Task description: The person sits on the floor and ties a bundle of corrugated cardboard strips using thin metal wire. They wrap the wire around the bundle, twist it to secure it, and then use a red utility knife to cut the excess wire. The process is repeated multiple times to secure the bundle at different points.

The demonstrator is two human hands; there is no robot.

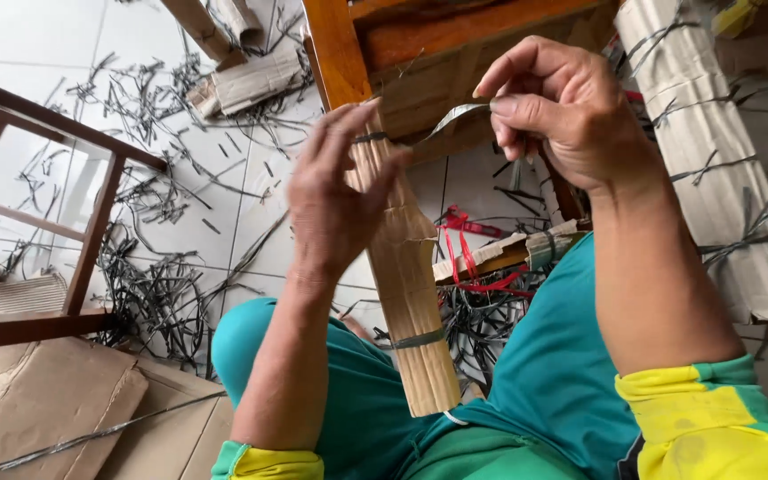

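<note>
We are holding a long tan bundle of folded corrugated cardboard strips (406, 267) upright between our knees, its lower end resting against our teal trousers (544, 373). Our left hand (335, 200) is wrapping around the bundle's upper part, fingers closed on it just below a dark strap that is already circling the top. Our right hand (562, 111) is pinching the free end of a thin grey plastic strap (455, 116) between thumb and forefinger, and the strap is running taut from there across to the top of the bundle. A second dark band (420, 338) is binding the bundle lower down.

We are judging the bundle to be light and fairly stiff along its length, though its edges look easy to crush, so the middle seems the safest place to grip. The strap looks thin, flexible and slippery.

Around us, cut dark strap scraps (157, 293) are littering the white tiled floor (28, 36). A tied stack of pale cardboard (722, 151) is leaning at our right, and flat brown cardboard sheets (46, 400) are lying at our left. We are seeing no container.
</note>
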